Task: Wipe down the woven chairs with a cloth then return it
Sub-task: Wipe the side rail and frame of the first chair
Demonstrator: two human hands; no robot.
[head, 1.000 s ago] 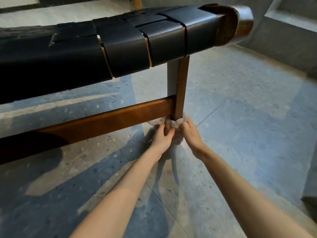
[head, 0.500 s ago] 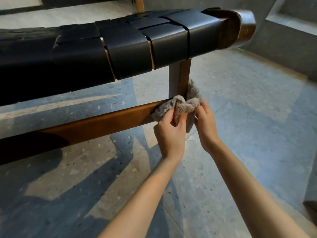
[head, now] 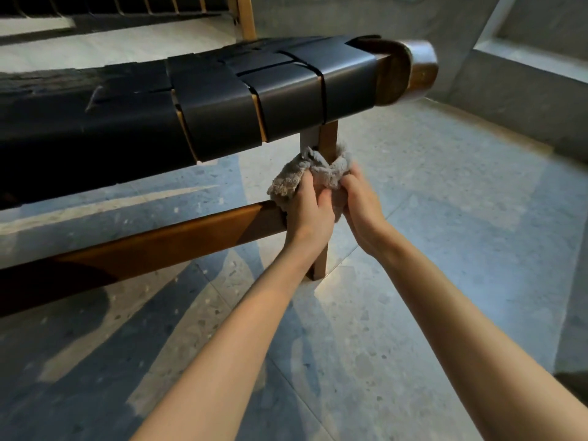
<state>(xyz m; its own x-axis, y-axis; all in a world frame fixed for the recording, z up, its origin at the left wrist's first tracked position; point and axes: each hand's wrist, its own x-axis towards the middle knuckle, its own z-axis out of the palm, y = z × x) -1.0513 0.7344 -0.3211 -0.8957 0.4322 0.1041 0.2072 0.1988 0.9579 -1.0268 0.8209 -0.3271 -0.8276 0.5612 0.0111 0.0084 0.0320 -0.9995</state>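
Cloth (head: 313, 171) is found wrapped round the upper part of the wooden chair leg (head: 327, 140), just below the woven seat (head: 222, 116). It is gripped by left hand (head: 310, 214) and right hand (head: 362, 205), fingers curled into the fabric.

The seat (head: 222, 116) spans the upper left, and its leg (head: 327, 138) stands on the floor (head: 445, 249) below the seat's right end. A rail (head: 159, 246) runs left from the leg, under the seat. The cloth (head: 318, 170) loops behind the leg between seat and rail, held on the near side by the left grip (head: 310, 214) and right grip (head: 361, 205), side by side.
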